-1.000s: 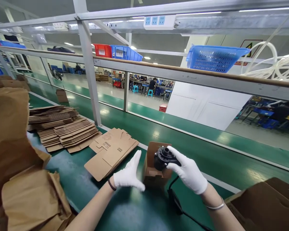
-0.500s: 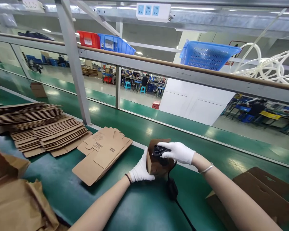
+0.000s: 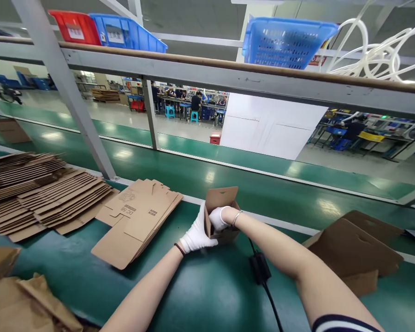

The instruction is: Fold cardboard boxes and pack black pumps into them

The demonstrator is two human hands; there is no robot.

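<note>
A small open cardboard box (image 3: 222,197) stands on the green work surface with its back flap raised. My left hand (image 3: 198,231), in a white glove, grips the box's left side, thumb along the lower front. My right hand (image 3: 219,218), also gloved, reaches down inside the box; its fingers are hidden by the cardboard. A black cable with a thick black block (image 3: 260,268) runs from beside the box toward the lower edge of the view. The black device seen earlier is out of sight.
Flat cardboard cartons (image 3: 138,216) lie left of the box, with a larger stack (image 3: 62,198) beyond. Brown paper (image 3: 24,304) fills the near left corner. Folded boxes (image 3: 356,249) stand at the right. A metal rail (image 3: 207,69) holding a blue basket (image 3: 287,44) crosses above.
My right hand has gone from above the box down into it, and the black device it held has dropped from view. My left hand stays on the box. The camera view has tilted downward.
</note>
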